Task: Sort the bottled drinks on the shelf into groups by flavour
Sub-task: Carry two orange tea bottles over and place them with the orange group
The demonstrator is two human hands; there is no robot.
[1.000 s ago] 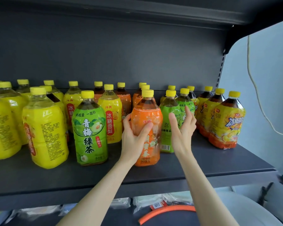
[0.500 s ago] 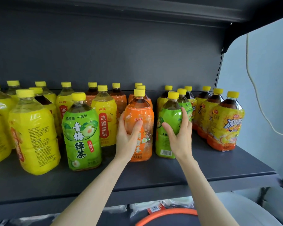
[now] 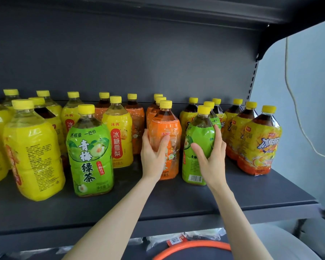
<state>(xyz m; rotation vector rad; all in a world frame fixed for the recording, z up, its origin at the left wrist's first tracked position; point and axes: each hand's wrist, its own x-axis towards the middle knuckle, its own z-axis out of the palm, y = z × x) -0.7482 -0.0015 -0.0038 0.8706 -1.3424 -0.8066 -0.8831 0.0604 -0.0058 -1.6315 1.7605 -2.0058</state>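
On a dark shelf [image 3: 176, 203] stand several yellow-capped drink bottles. My left hand [image 3: 153, 153] grips an orange-labelled bottle [image 3: 167, 126] in the middle, which stands upright. My right hand [image 3: 210, 154] grips a green-labelled bottle [image 3: 200, 132] just right of it, tilted slightly left. Another green-labelled green tea bottle [image 3: 90, 152] stands at the front left. A yellow pear-drink bottle [image 3: 118, 136] sits behind it. More orange bottles [image 3: 137, 126] stand behind. Yellow-and-orange iced tea bottles [image 3: 259, 145] line the right end.
Large yellow bottles [image 3: 32, 152] crowd the left end. The shelf's back panel [image 3: 139, 62] and an upper shelf [image 3: 158, 8] close the space. A cable [image 3: 296, 102] hangs by the right wall. Below the shelf lie an orange ring [image 3: 191, 248] and plastic packets.
My right hand has closed round the green bottle and drawn it forward beside the orange one. My left hand has kept its hold on the orange bottle.
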